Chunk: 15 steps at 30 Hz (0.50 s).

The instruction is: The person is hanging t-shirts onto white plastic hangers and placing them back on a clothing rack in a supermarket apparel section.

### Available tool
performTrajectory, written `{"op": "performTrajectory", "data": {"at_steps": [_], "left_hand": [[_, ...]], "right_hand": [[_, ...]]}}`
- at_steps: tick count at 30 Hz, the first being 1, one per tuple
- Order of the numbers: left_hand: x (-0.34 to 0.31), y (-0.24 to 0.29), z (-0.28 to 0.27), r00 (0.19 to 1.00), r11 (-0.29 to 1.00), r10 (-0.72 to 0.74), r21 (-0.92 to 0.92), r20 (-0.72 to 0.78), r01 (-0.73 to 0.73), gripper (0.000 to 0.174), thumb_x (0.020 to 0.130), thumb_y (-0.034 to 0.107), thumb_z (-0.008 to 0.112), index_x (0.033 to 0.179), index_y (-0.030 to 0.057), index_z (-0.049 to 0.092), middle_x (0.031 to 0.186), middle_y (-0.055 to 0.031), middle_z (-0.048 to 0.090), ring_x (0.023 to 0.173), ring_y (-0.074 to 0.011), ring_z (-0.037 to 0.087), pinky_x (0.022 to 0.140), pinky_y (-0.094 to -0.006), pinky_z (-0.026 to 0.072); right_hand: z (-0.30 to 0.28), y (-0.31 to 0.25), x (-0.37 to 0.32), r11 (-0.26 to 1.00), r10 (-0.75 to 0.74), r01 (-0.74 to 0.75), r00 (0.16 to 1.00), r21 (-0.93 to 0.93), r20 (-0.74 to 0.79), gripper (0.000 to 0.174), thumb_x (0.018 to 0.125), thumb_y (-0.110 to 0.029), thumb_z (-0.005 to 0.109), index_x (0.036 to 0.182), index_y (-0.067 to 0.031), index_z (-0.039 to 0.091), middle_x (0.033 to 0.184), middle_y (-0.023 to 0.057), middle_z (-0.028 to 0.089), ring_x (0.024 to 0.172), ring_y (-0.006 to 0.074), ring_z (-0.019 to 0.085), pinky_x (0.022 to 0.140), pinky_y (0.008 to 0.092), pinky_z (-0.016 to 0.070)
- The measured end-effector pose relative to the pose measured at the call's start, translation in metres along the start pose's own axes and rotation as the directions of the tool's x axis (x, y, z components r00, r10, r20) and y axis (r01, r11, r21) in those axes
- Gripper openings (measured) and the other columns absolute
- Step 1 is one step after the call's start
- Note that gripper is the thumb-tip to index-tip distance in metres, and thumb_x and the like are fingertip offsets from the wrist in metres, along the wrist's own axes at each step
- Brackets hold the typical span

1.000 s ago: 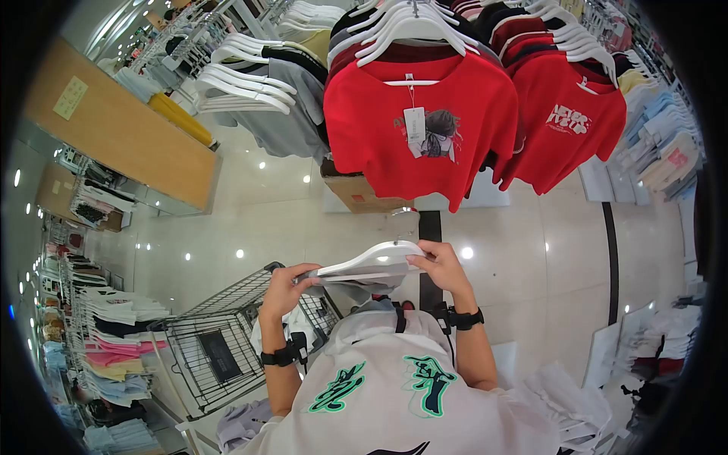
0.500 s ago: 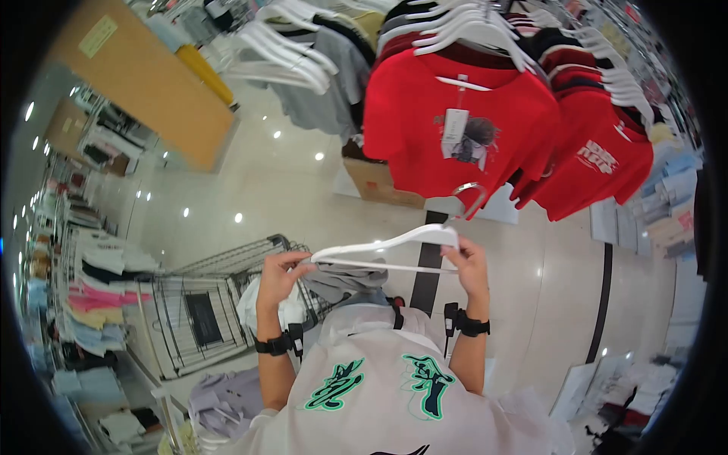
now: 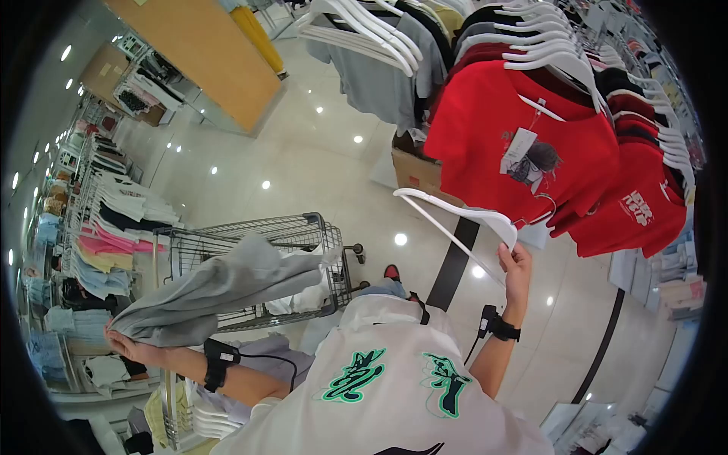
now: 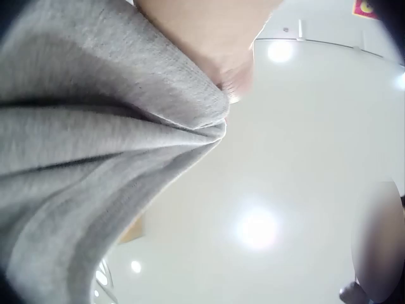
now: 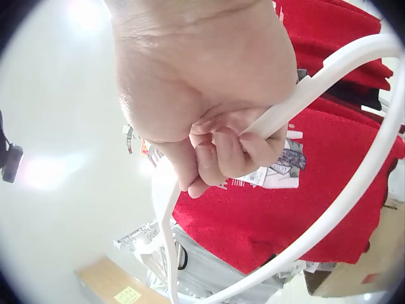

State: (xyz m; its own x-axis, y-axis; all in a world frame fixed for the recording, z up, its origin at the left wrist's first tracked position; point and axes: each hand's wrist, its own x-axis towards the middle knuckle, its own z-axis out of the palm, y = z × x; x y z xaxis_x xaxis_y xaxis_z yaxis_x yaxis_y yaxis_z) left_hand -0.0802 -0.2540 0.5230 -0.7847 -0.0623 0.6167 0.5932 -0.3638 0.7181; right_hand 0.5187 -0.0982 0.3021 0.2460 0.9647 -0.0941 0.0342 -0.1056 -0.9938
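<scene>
My left hand (image 3: 136,349) is stretched far out to the left and pinches the end of a bunched grey garment (image 3: 227,284). The cloth spreads from that hand across the top of the shopping cart (image 3: 258,235). Close up in the left wrist view, soft grey fabric (image 4: 82,145) gathers into folds at the fingertips. My right hand (image 3: 517,274) grips a white hanger (image 3: 455,206) with a straight lower bar and no clothing on it. In the right wrist view its fingers (image 5: 228,152) curl round the hanger near the neck.
Red T-shirts (image 3: 523,144) hang on a rack ahead, just beyond the hanger. Grey shirts (image 3: 379,83) hang beside them, above a cardboard box (image 3: 417,167). White clothes lie in the cart. A wooden panel (image 3: 212,53) stands at back left, and folded clothes (image 3: 106,277) line the left side.
The grey garment has come off the hanger and swung left over the cart with my left hand. My right hand has kept the hanger and moved right. The view has turned left.
</scene>
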Motion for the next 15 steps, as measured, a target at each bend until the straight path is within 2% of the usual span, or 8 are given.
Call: {"op": "performTrajectory", "data": {"at_steps": [1, 2, 3, 5, 9, 12, 14, 15], "left_hand": [[-0.004, 0.013, 0.006, 0.993, 0.998, 0.030, 0.058, -0.111, -0.024, 0.028, 0.106, 0.027, 0.053, 0.114, 0.0017, 0.062, 0.108, -0.0095, 0.064, 0.098, -0.0202, 0.062, 0.092, -0.0358, 0.0504], [0.027, -0.026, -0.027, 0.973, 0.972, 0.230, 0.039, -0.007, -0.230, 0.026, 0.105, 0.020, 0.054, 0.113, -0.0030, 0.064, 0.112, -0.0133, 0.067, 0.097, -0.0207, 0.063, 0.091, -0.0341, 0.0513], [0.040, -0.045, -0.041, 0.923, 0.890, 0.369, 0.246, 0.108, -0.385, 0.021, 0.103, 0.011, 0.056, 0.111, -0.0062, 0.066, 0.113, -0.0154, 0.068, 0.098, -0.0208, 0.063, 0.092, -0.0342, 0.0511], [0.036, -0.084, -0.042, 0.938, 0.890, 0.281, 0.311, 0.202, -0.334, 0.019, 0.101, 0.009, 0.058, 0.108, -0.0059, 0.068, 0.113, -0.0150, 0.069, 0.098, -0.0204, 0.063, 0.093, -0.0335, 0.0507], [-0.007, -0.223, -0.039, 0.910, 0.902, -0.201, 0.430, 0.364, 0.027, 0.025, 0.096, 0.015, 0.068, 0.108, -0.0065, 0.068, 0.104, -0.0126, 0.071, 0.094, -0.0169, 0.063, 0.087, -0.0311, 0.0508], [-0.104, -0.263, -0.032, 0.690, 0.743, -0.412, 0.658, 0.595, -0.123, 0.020, 0.094, 0.016, 0.067, 0.100, -0.0030, 0.071, 0.087, -0.0104, 0.073, 0.080, -0.0175, 0.068, 0.073, -0.0332, 0.0531], [-0.153, -0.295, -0.046, 0.417, 0.652, -0.530, 0.670, 0.738, -0.356, 0.014, 0.089, 0.011, 0.065, 0.095, 0.0013, 0.074, 0.076, -0.0099, 0.073, 0.069, -0.0228, 0.071, 0.065, -0.0374, 0.0550], [-0.176, -0.292, -0.043, 0.328, 0.634, -0.670, 0.743, 0.667, -0.215, 0.017, 0.089, 0.012, 0.066, 0.100, 0.0008, 0.073, 0.081, -0.0113, 0.074, 0.071, -0.0224, 0.071, 0.067, -0.0358, 0.0550]], "right_hand": [[0.003, 0.001, 0.002, 1.000, 0.022, -0.022, 1.000, 0.006, 0.020, 0.021, 0.095, -0.020, 0.067, 0.084, -0.0019, 0.064, 0.067, -0.0077, 0.045, 0.061, 0.0033, 0.034, 0.056, 0.0240, 0.0230], [0.005, 0.001, 0.004, 0.999, 0.044, -0.045, 0.998, 0.011, 0.040, 0.022, 0.095, -0.020, 0.067, 0.083, -0.0018, 0.064, 0.067, -0.0078, 0.045, 0.061, 0.0032, 0.034, 0.056, 0.0238, 0.0234], [0.010, 0.000, 0.005, 0.999, 0.049, -0.050, 0.998, 0.010, 0.050, 0.022, 0.095, -0.020, 0.067, 0.083, -0.0018, 0.064, 0.067, -0.0078, 0.045, 0.061, 0.0032, 0.034, 0.056, 0.0238, 0.0234], [0.031, -0.002, 0.004, 0.999, 0.048, -0.044, 0.990, -0.028, 0.132, 0.022, 0.095, -0.021, 0.067, 0.084, -0.0021, 0.065, 0.067, -0.0077, 0.046, 0.061, 0.0031, 0.035, 0.056, 0.0235, 0.0241], [0.090, 0.028, 0.002, 0.999, -0.030, 0.034, 0.981, -0.019, 0.193, 0.019, 0.094, -0.019, 0.069, 0.089, -0.0011, 0.068, 0.070, -0.0067, 0.053, 0.065, 0.0042, 0.043, 0.059, 0.0233, 0.0340], [0.056, 0.041, 0.053, 0.995, 0.001, 0.025, 0.962, -0.091, 0.274, 0.021, 0.091, -0.019, 0.072, 0.090, 0.0011, 0.069, 0.069, 0.0001, 0.057, 0.067, 0.0073, 0.047, 0.060, 0.0267, 0.0401], [0.050, 0.008, 0.071, 0.993, 0.009, 0.025, 0.960, -0.118, 0.279, 0.022, 0.091, -0.020, 0.072, 0.091, 0.0017, 0.068, 0.068, 0.0021, 0.056, 0.067, 0.0081, 0.046, 0.060, 0.0275, 0.0401], [0.063, -0.006, 0.072, 0.984, -0.055, 0.103, 0.950, -0.144, 0.306, 0.024, 0.092, -0.023, 0.071, 0.092, 0.0013, 0.068, 0.067, 0.0041, 0.055, 0.064, 0.0105, 0.045, 0.059, 0.0284, 0.0401]]}}
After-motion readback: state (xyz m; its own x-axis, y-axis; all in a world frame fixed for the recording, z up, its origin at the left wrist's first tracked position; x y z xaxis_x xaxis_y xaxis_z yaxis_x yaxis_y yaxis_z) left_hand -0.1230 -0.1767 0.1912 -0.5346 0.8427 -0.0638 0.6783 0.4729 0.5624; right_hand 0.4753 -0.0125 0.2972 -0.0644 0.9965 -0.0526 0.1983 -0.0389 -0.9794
